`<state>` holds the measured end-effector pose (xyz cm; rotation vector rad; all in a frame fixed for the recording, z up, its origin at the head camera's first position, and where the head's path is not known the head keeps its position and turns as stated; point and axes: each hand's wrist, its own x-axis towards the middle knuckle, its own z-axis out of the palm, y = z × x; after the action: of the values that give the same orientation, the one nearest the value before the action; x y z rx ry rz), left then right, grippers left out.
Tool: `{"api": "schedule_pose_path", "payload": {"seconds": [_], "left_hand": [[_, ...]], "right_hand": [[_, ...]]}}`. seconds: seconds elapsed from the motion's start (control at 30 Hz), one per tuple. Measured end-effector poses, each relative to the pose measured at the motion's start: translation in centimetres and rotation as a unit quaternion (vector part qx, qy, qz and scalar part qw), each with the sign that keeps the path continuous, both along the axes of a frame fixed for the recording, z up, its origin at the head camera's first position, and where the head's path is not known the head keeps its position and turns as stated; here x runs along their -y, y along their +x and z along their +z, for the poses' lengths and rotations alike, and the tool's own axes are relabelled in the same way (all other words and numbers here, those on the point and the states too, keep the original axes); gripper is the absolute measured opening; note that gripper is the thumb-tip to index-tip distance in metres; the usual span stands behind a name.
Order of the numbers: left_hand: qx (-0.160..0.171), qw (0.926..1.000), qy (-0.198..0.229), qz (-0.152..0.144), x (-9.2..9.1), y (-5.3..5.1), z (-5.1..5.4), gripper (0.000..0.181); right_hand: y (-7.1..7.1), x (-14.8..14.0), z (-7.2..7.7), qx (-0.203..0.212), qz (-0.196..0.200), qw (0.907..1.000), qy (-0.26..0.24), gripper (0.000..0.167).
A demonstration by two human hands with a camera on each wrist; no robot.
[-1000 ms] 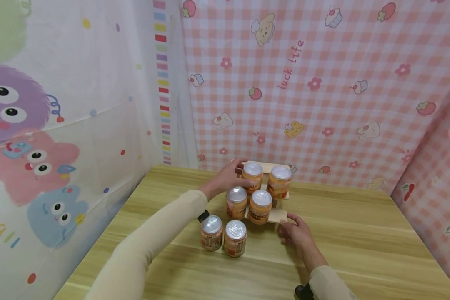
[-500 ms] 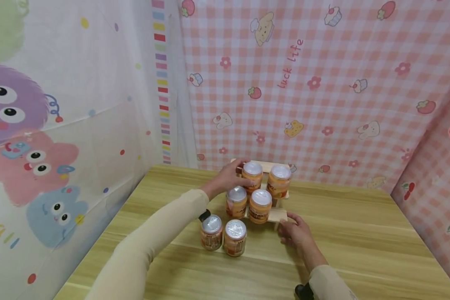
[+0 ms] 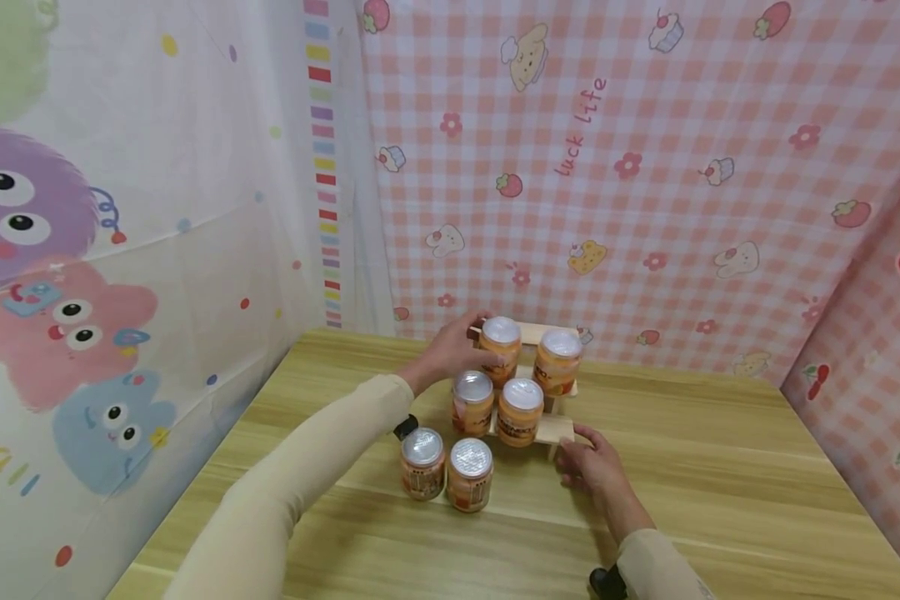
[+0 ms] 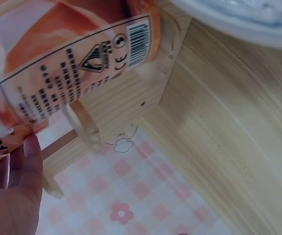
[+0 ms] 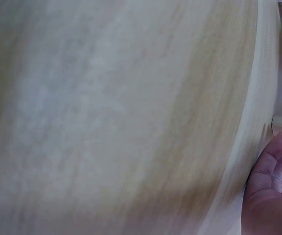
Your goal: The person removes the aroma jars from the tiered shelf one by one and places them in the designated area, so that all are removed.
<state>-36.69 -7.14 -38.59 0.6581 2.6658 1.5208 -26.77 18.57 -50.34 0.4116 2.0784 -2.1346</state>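
Clock: face read from the head view, 12 o'clock toward the pink checked, printed cloth (image 3: 630,217).
Left hand (image 3: 452,352): gripping an orange-labelled cylindrical can with a silver lid (image 3: 509,354); thumb across the front, remaining fingers round the far side.
Gripped can: at 3 o'clock from the left palm; long axis near upright; behind the left-hand can of the lower step; base hidden, so impossible to tell whether touching the middle step or raised off it.
Pale flat wooden top plank (image 3: 546,335): at about 2 o'clock from the gripped can, just beside and behind; nearer to the left hand than to the right.
Neighbouring orange can (image 3: 557,368): at 3 o'clock from the gripped can; upright on the middle step.
Right hand (image 3: 600,468): well apart from the gripped can, toward 4 to 5 o'clock; fingers bent against the right end of the pale wooden lower step (image 3: 555,431); impossible to tell whether pinching or merely bracing.
Lower step load: two matching orange cans (image 3: 519,423), upright, side by side.
Yellowish wood-grain table (image 3: 690,492): under the stepped stand; also bearing two orange cans (image 3: 469,489) toward 7 to 8 o'clock from it.
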Motion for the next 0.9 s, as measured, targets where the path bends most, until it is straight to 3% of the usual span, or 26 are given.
{"api": "schedule_pose_path", "payload": {"seconds": [0.2, 0.47, 0.67, 0.9], "left_hand": [[-0.024, 0.9995, 0.017, -0.006, 0.6, -0.3, 0.7, 0.06], [-0.037, 0.999, 0.025, 0.0, 1.9, 0.2, 2.6, 0.067], [-0.021, 0.998, 0.06, -0.001, 3.0, 1.0, 3.9, 0.063], [-0.012, 0.9975, 0.067, 0.02, 5.4, 1.4, 4.2, 0.073]], "right_hand": [[0.0, 0.0, 0.1, 0.003, -0.002, 1.0, -0.003, 0.05], [0.0, 0.0, 0.1, 0.002, -0.005, 1.0, -0.008, 0.05], [0.0, 0.1, 0.2, 0.003, -0.003, 1.0, -0.008, 0.051], [0.0, 0.1, 0.1, 0.005, -0.003, 1.0, -0.002, 0.051]]}}
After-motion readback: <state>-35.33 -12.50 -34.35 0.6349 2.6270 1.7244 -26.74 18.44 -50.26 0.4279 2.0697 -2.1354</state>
